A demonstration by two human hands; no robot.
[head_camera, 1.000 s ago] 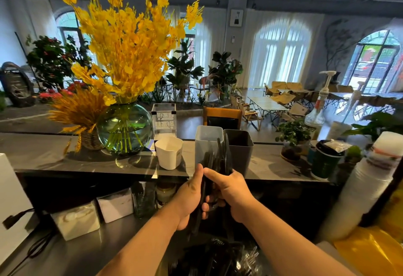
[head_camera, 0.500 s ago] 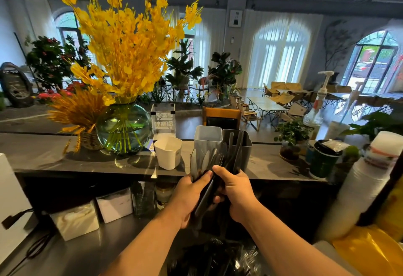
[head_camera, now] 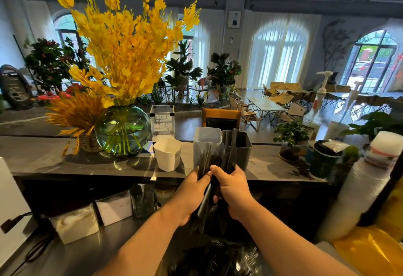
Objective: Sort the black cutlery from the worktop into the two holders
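My left hand (head_camera: 190, 190) grips a fanned bundle of black cutlery (head_camera: 204, 207) just below the counter's (head_camera: 54, 162) front edge. My right hand (head_camera: 234, 188) pinches several pieces upright, probably sorting types, before the pale holder (head_camera: 204, 139) and dark holder (head_camera: 245, 151).

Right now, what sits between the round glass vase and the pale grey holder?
A white cup, with a clear sign just behind it; head view.

Matt black plastic cutlery (head_camera: 231, 151)
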